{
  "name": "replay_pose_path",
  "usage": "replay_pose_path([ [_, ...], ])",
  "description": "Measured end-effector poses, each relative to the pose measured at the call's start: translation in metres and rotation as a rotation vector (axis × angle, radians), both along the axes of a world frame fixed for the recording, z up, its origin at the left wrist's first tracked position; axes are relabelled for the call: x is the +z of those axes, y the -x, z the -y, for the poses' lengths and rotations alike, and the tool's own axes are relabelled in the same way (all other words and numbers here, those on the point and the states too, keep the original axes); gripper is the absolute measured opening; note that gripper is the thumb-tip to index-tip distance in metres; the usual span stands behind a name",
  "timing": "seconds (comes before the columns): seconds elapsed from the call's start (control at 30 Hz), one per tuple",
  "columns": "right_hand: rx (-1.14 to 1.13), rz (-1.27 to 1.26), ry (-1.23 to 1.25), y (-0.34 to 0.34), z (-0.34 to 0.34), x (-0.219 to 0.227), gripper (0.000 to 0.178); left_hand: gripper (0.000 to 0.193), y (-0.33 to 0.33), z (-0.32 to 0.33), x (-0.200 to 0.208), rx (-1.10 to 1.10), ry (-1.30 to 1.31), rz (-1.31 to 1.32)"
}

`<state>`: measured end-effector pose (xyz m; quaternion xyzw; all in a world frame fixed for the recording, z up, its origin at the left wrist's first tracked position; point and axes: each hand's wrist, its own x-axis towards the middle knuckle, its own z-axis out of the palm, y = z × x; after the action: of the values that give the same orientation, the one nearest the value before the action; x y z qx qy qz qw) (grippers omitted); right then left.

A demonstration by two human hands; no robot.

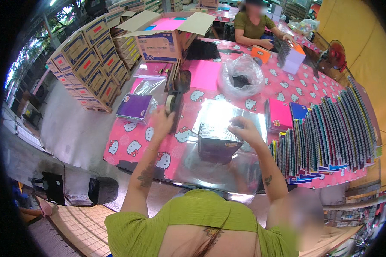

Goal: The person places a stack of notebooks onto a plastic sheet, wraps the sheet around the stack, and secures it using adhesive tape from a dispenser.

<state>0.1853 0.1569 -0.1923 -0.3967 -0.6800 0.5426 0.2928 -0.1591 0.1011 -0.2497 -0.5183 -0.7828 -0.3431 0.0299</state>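
The pink table (142,142) is covered with white cat faces. Along its right side, a long row of spiral books (330,132) is stood up. At the back left, a big open box (158,48) is filled with pink and blue things. Near the front, a clear sheet (193,169) is laid flat. A puffy clear bag (251,67) is set farther back. On the sheet, the dark stack (219,147) is placed. To its left, some purple books (135,106) are piled. The right hand (245,129) is held at the stack's top right edge, fingers bent; whether anything is pinched cannot be told. The left hand (162,121) is put by the tape roll (170,104); its grip cannot be told.
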Motion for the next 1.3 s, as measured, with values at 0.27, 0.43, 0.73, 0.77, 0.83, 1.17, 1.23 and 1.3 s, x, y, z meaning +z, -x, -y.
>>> replay_pose_path([
  [0.27,0.069,-0.033,-0.081,0.004,-0.008,-0.013,0.028,0.019,0.077,0.014,-0.068,-0.155,0.034,1.192],
  [0.43,0.054,-0.036,-0.06,0.005,-0.004,-0.006,0.028,0.01,0.045,0.049,-0.104,-0.006,-0.333,1.202],
  [0.73,0.037,-0.047,-0.018,0.006,0.001,-0.006,0.033,0.023,-0.014,0.007,0.093,-0.552,0.156,-0.272],
  [0.77,0.035,-0.045,-0.012,0.007,0.002,-0.005,0.034,0.023,-0.033,-0.013,0.102,-0.815,0.181,-0.276],
  [0.83,0.013,-0.041,-0.009,0.004,0.002,-0.005,0.034,0.026,-0.078,-0.053,0.122,-1.218,0.29,-0.325],
  [1.17,-0.031,-0.005,-0.118,0.028,0.007,-0.002,0.066,0.064,-0.039,-0.122,-0.091,-1.034,1.133,1.231],
  [1.23,-0.158,-0.126,-0.077,0.006,0.012,-0.016,0.078,0.065,-0.058,-0.108,-0.076,-1.076,0.834,1.216],
  [1.3,-0.24,-0.239,-0.186,-0.025,0.029,-0.044,0.088,0.065,-0.043,-0.062,-0.037,-1.02,0.577,1.348],
])
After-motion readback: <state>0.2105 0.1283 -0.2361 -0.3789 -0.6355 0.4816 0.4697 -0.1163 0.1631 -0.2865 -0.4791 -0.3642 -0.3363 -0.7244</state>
